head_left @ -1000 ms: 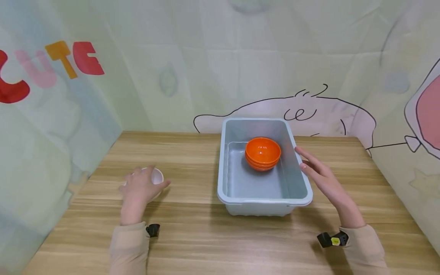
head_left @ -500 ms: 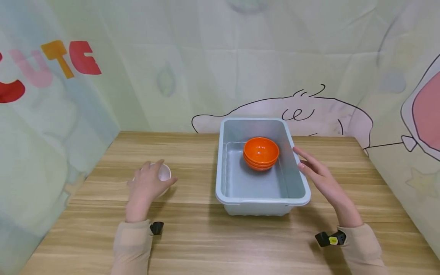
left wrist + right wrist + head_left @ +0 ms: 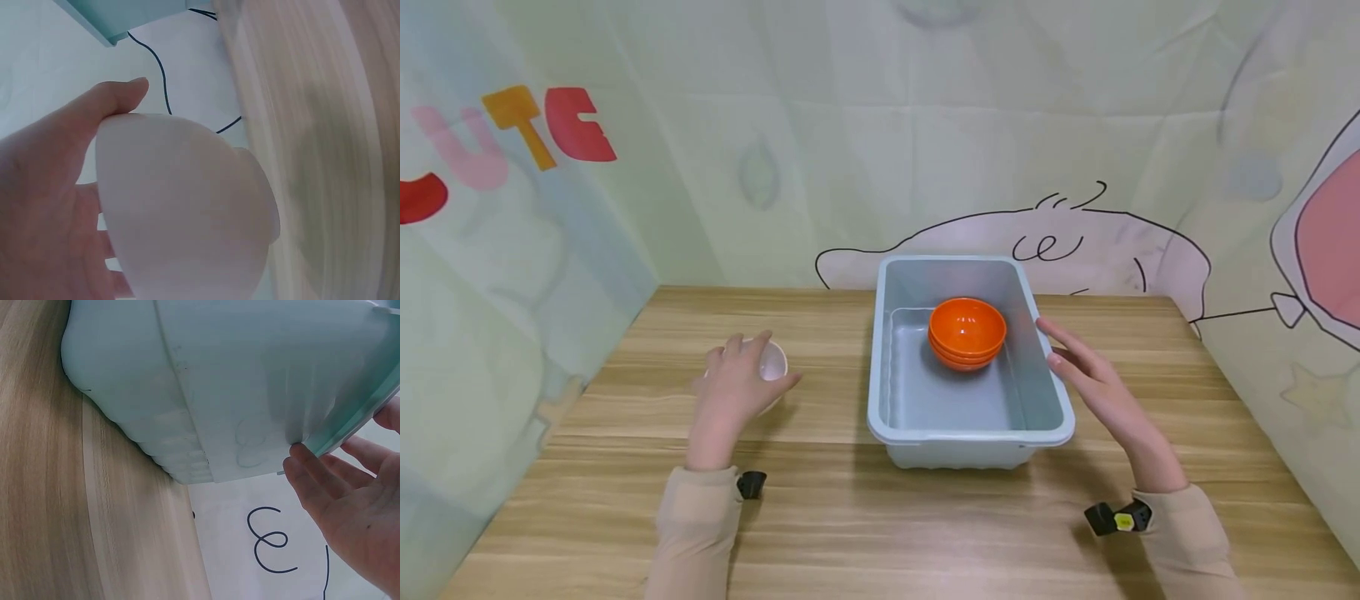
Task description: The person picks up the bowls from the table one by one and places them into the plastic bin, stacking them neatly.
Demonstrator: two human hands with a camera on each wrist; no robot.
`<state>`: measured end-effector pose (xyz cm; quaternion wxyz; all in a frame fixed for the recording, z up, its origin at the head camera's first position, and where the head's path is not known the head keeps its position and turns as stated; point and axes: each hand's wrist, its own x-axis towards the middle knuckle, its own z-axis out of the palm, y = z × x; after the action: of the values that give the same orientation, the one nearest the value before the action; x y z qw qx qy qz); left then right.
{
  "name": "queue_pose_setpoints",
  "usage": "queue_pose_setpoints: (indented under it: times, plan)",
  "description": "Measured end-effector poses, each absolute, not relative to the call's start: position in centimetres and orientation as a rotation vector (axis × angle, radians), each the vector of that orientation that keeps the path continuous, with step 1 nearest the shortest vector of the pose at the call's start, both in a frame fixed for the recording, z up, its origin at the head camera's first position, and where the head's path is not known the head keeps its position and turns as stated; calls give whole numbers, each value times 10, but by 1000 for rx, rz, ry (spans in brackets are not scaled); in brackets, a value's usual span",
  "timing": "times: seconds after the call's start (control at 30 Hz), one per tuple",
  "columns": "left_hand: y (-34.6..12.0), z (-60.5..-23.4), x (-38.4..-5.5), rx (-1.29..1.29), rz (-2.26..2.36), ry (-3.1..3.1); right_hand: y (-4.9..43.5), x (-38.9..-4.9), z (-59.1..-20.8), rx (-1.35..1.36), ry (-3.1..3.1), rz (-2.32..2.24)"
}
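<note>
In the head view, my left hand (image 3: 732, 390) holds a white bowl (image 3: 774, 362) by its rim, left of the tub. The left wrist view shows the white bowl (image 3: 178, 200) from its outer side, tilted, with the thumb at its rim and its foot facing the wooden table. My right hand (image 3: 1097, 379) touches the right rim of a light blue plastic tub (image 3: 951, 437), its fingers fairly straight. In the right wrist view, the fingertips (image 3: 299, 453) meet the tub below its rim. A stack of orange bowls (image 3: 967, 331) sits inside the tub.
The wooden table (image 3: 827, 517) carries the tub right of its middle. A printed cloth backdrop (image 3: 850, 150) hangs behind the table and along both sides. Black devices are strapped at both wrists.
My left hand has moved to the right and slightly away from me with the white bowl. The right hand stays at the tub's rim. The head view has shifted slightly.
</note>
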<state>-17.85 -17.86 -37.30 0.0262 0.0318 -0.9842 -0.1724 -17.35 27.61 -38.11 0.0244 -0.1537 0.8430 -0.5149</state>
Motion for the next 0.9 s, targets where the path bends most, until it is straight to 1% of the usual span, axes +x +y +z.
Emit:
queue_pose_setpoints:
  times: [0.6, 0.9]
  plan:
    - [-160, -357, -182, 47, -528, -2995, 276, -175, -382, -481, 2608, -1604]
    - [-145, -341, -181, -1, -544, -2963, 276, -175, -382, -481, 2607, -1609]
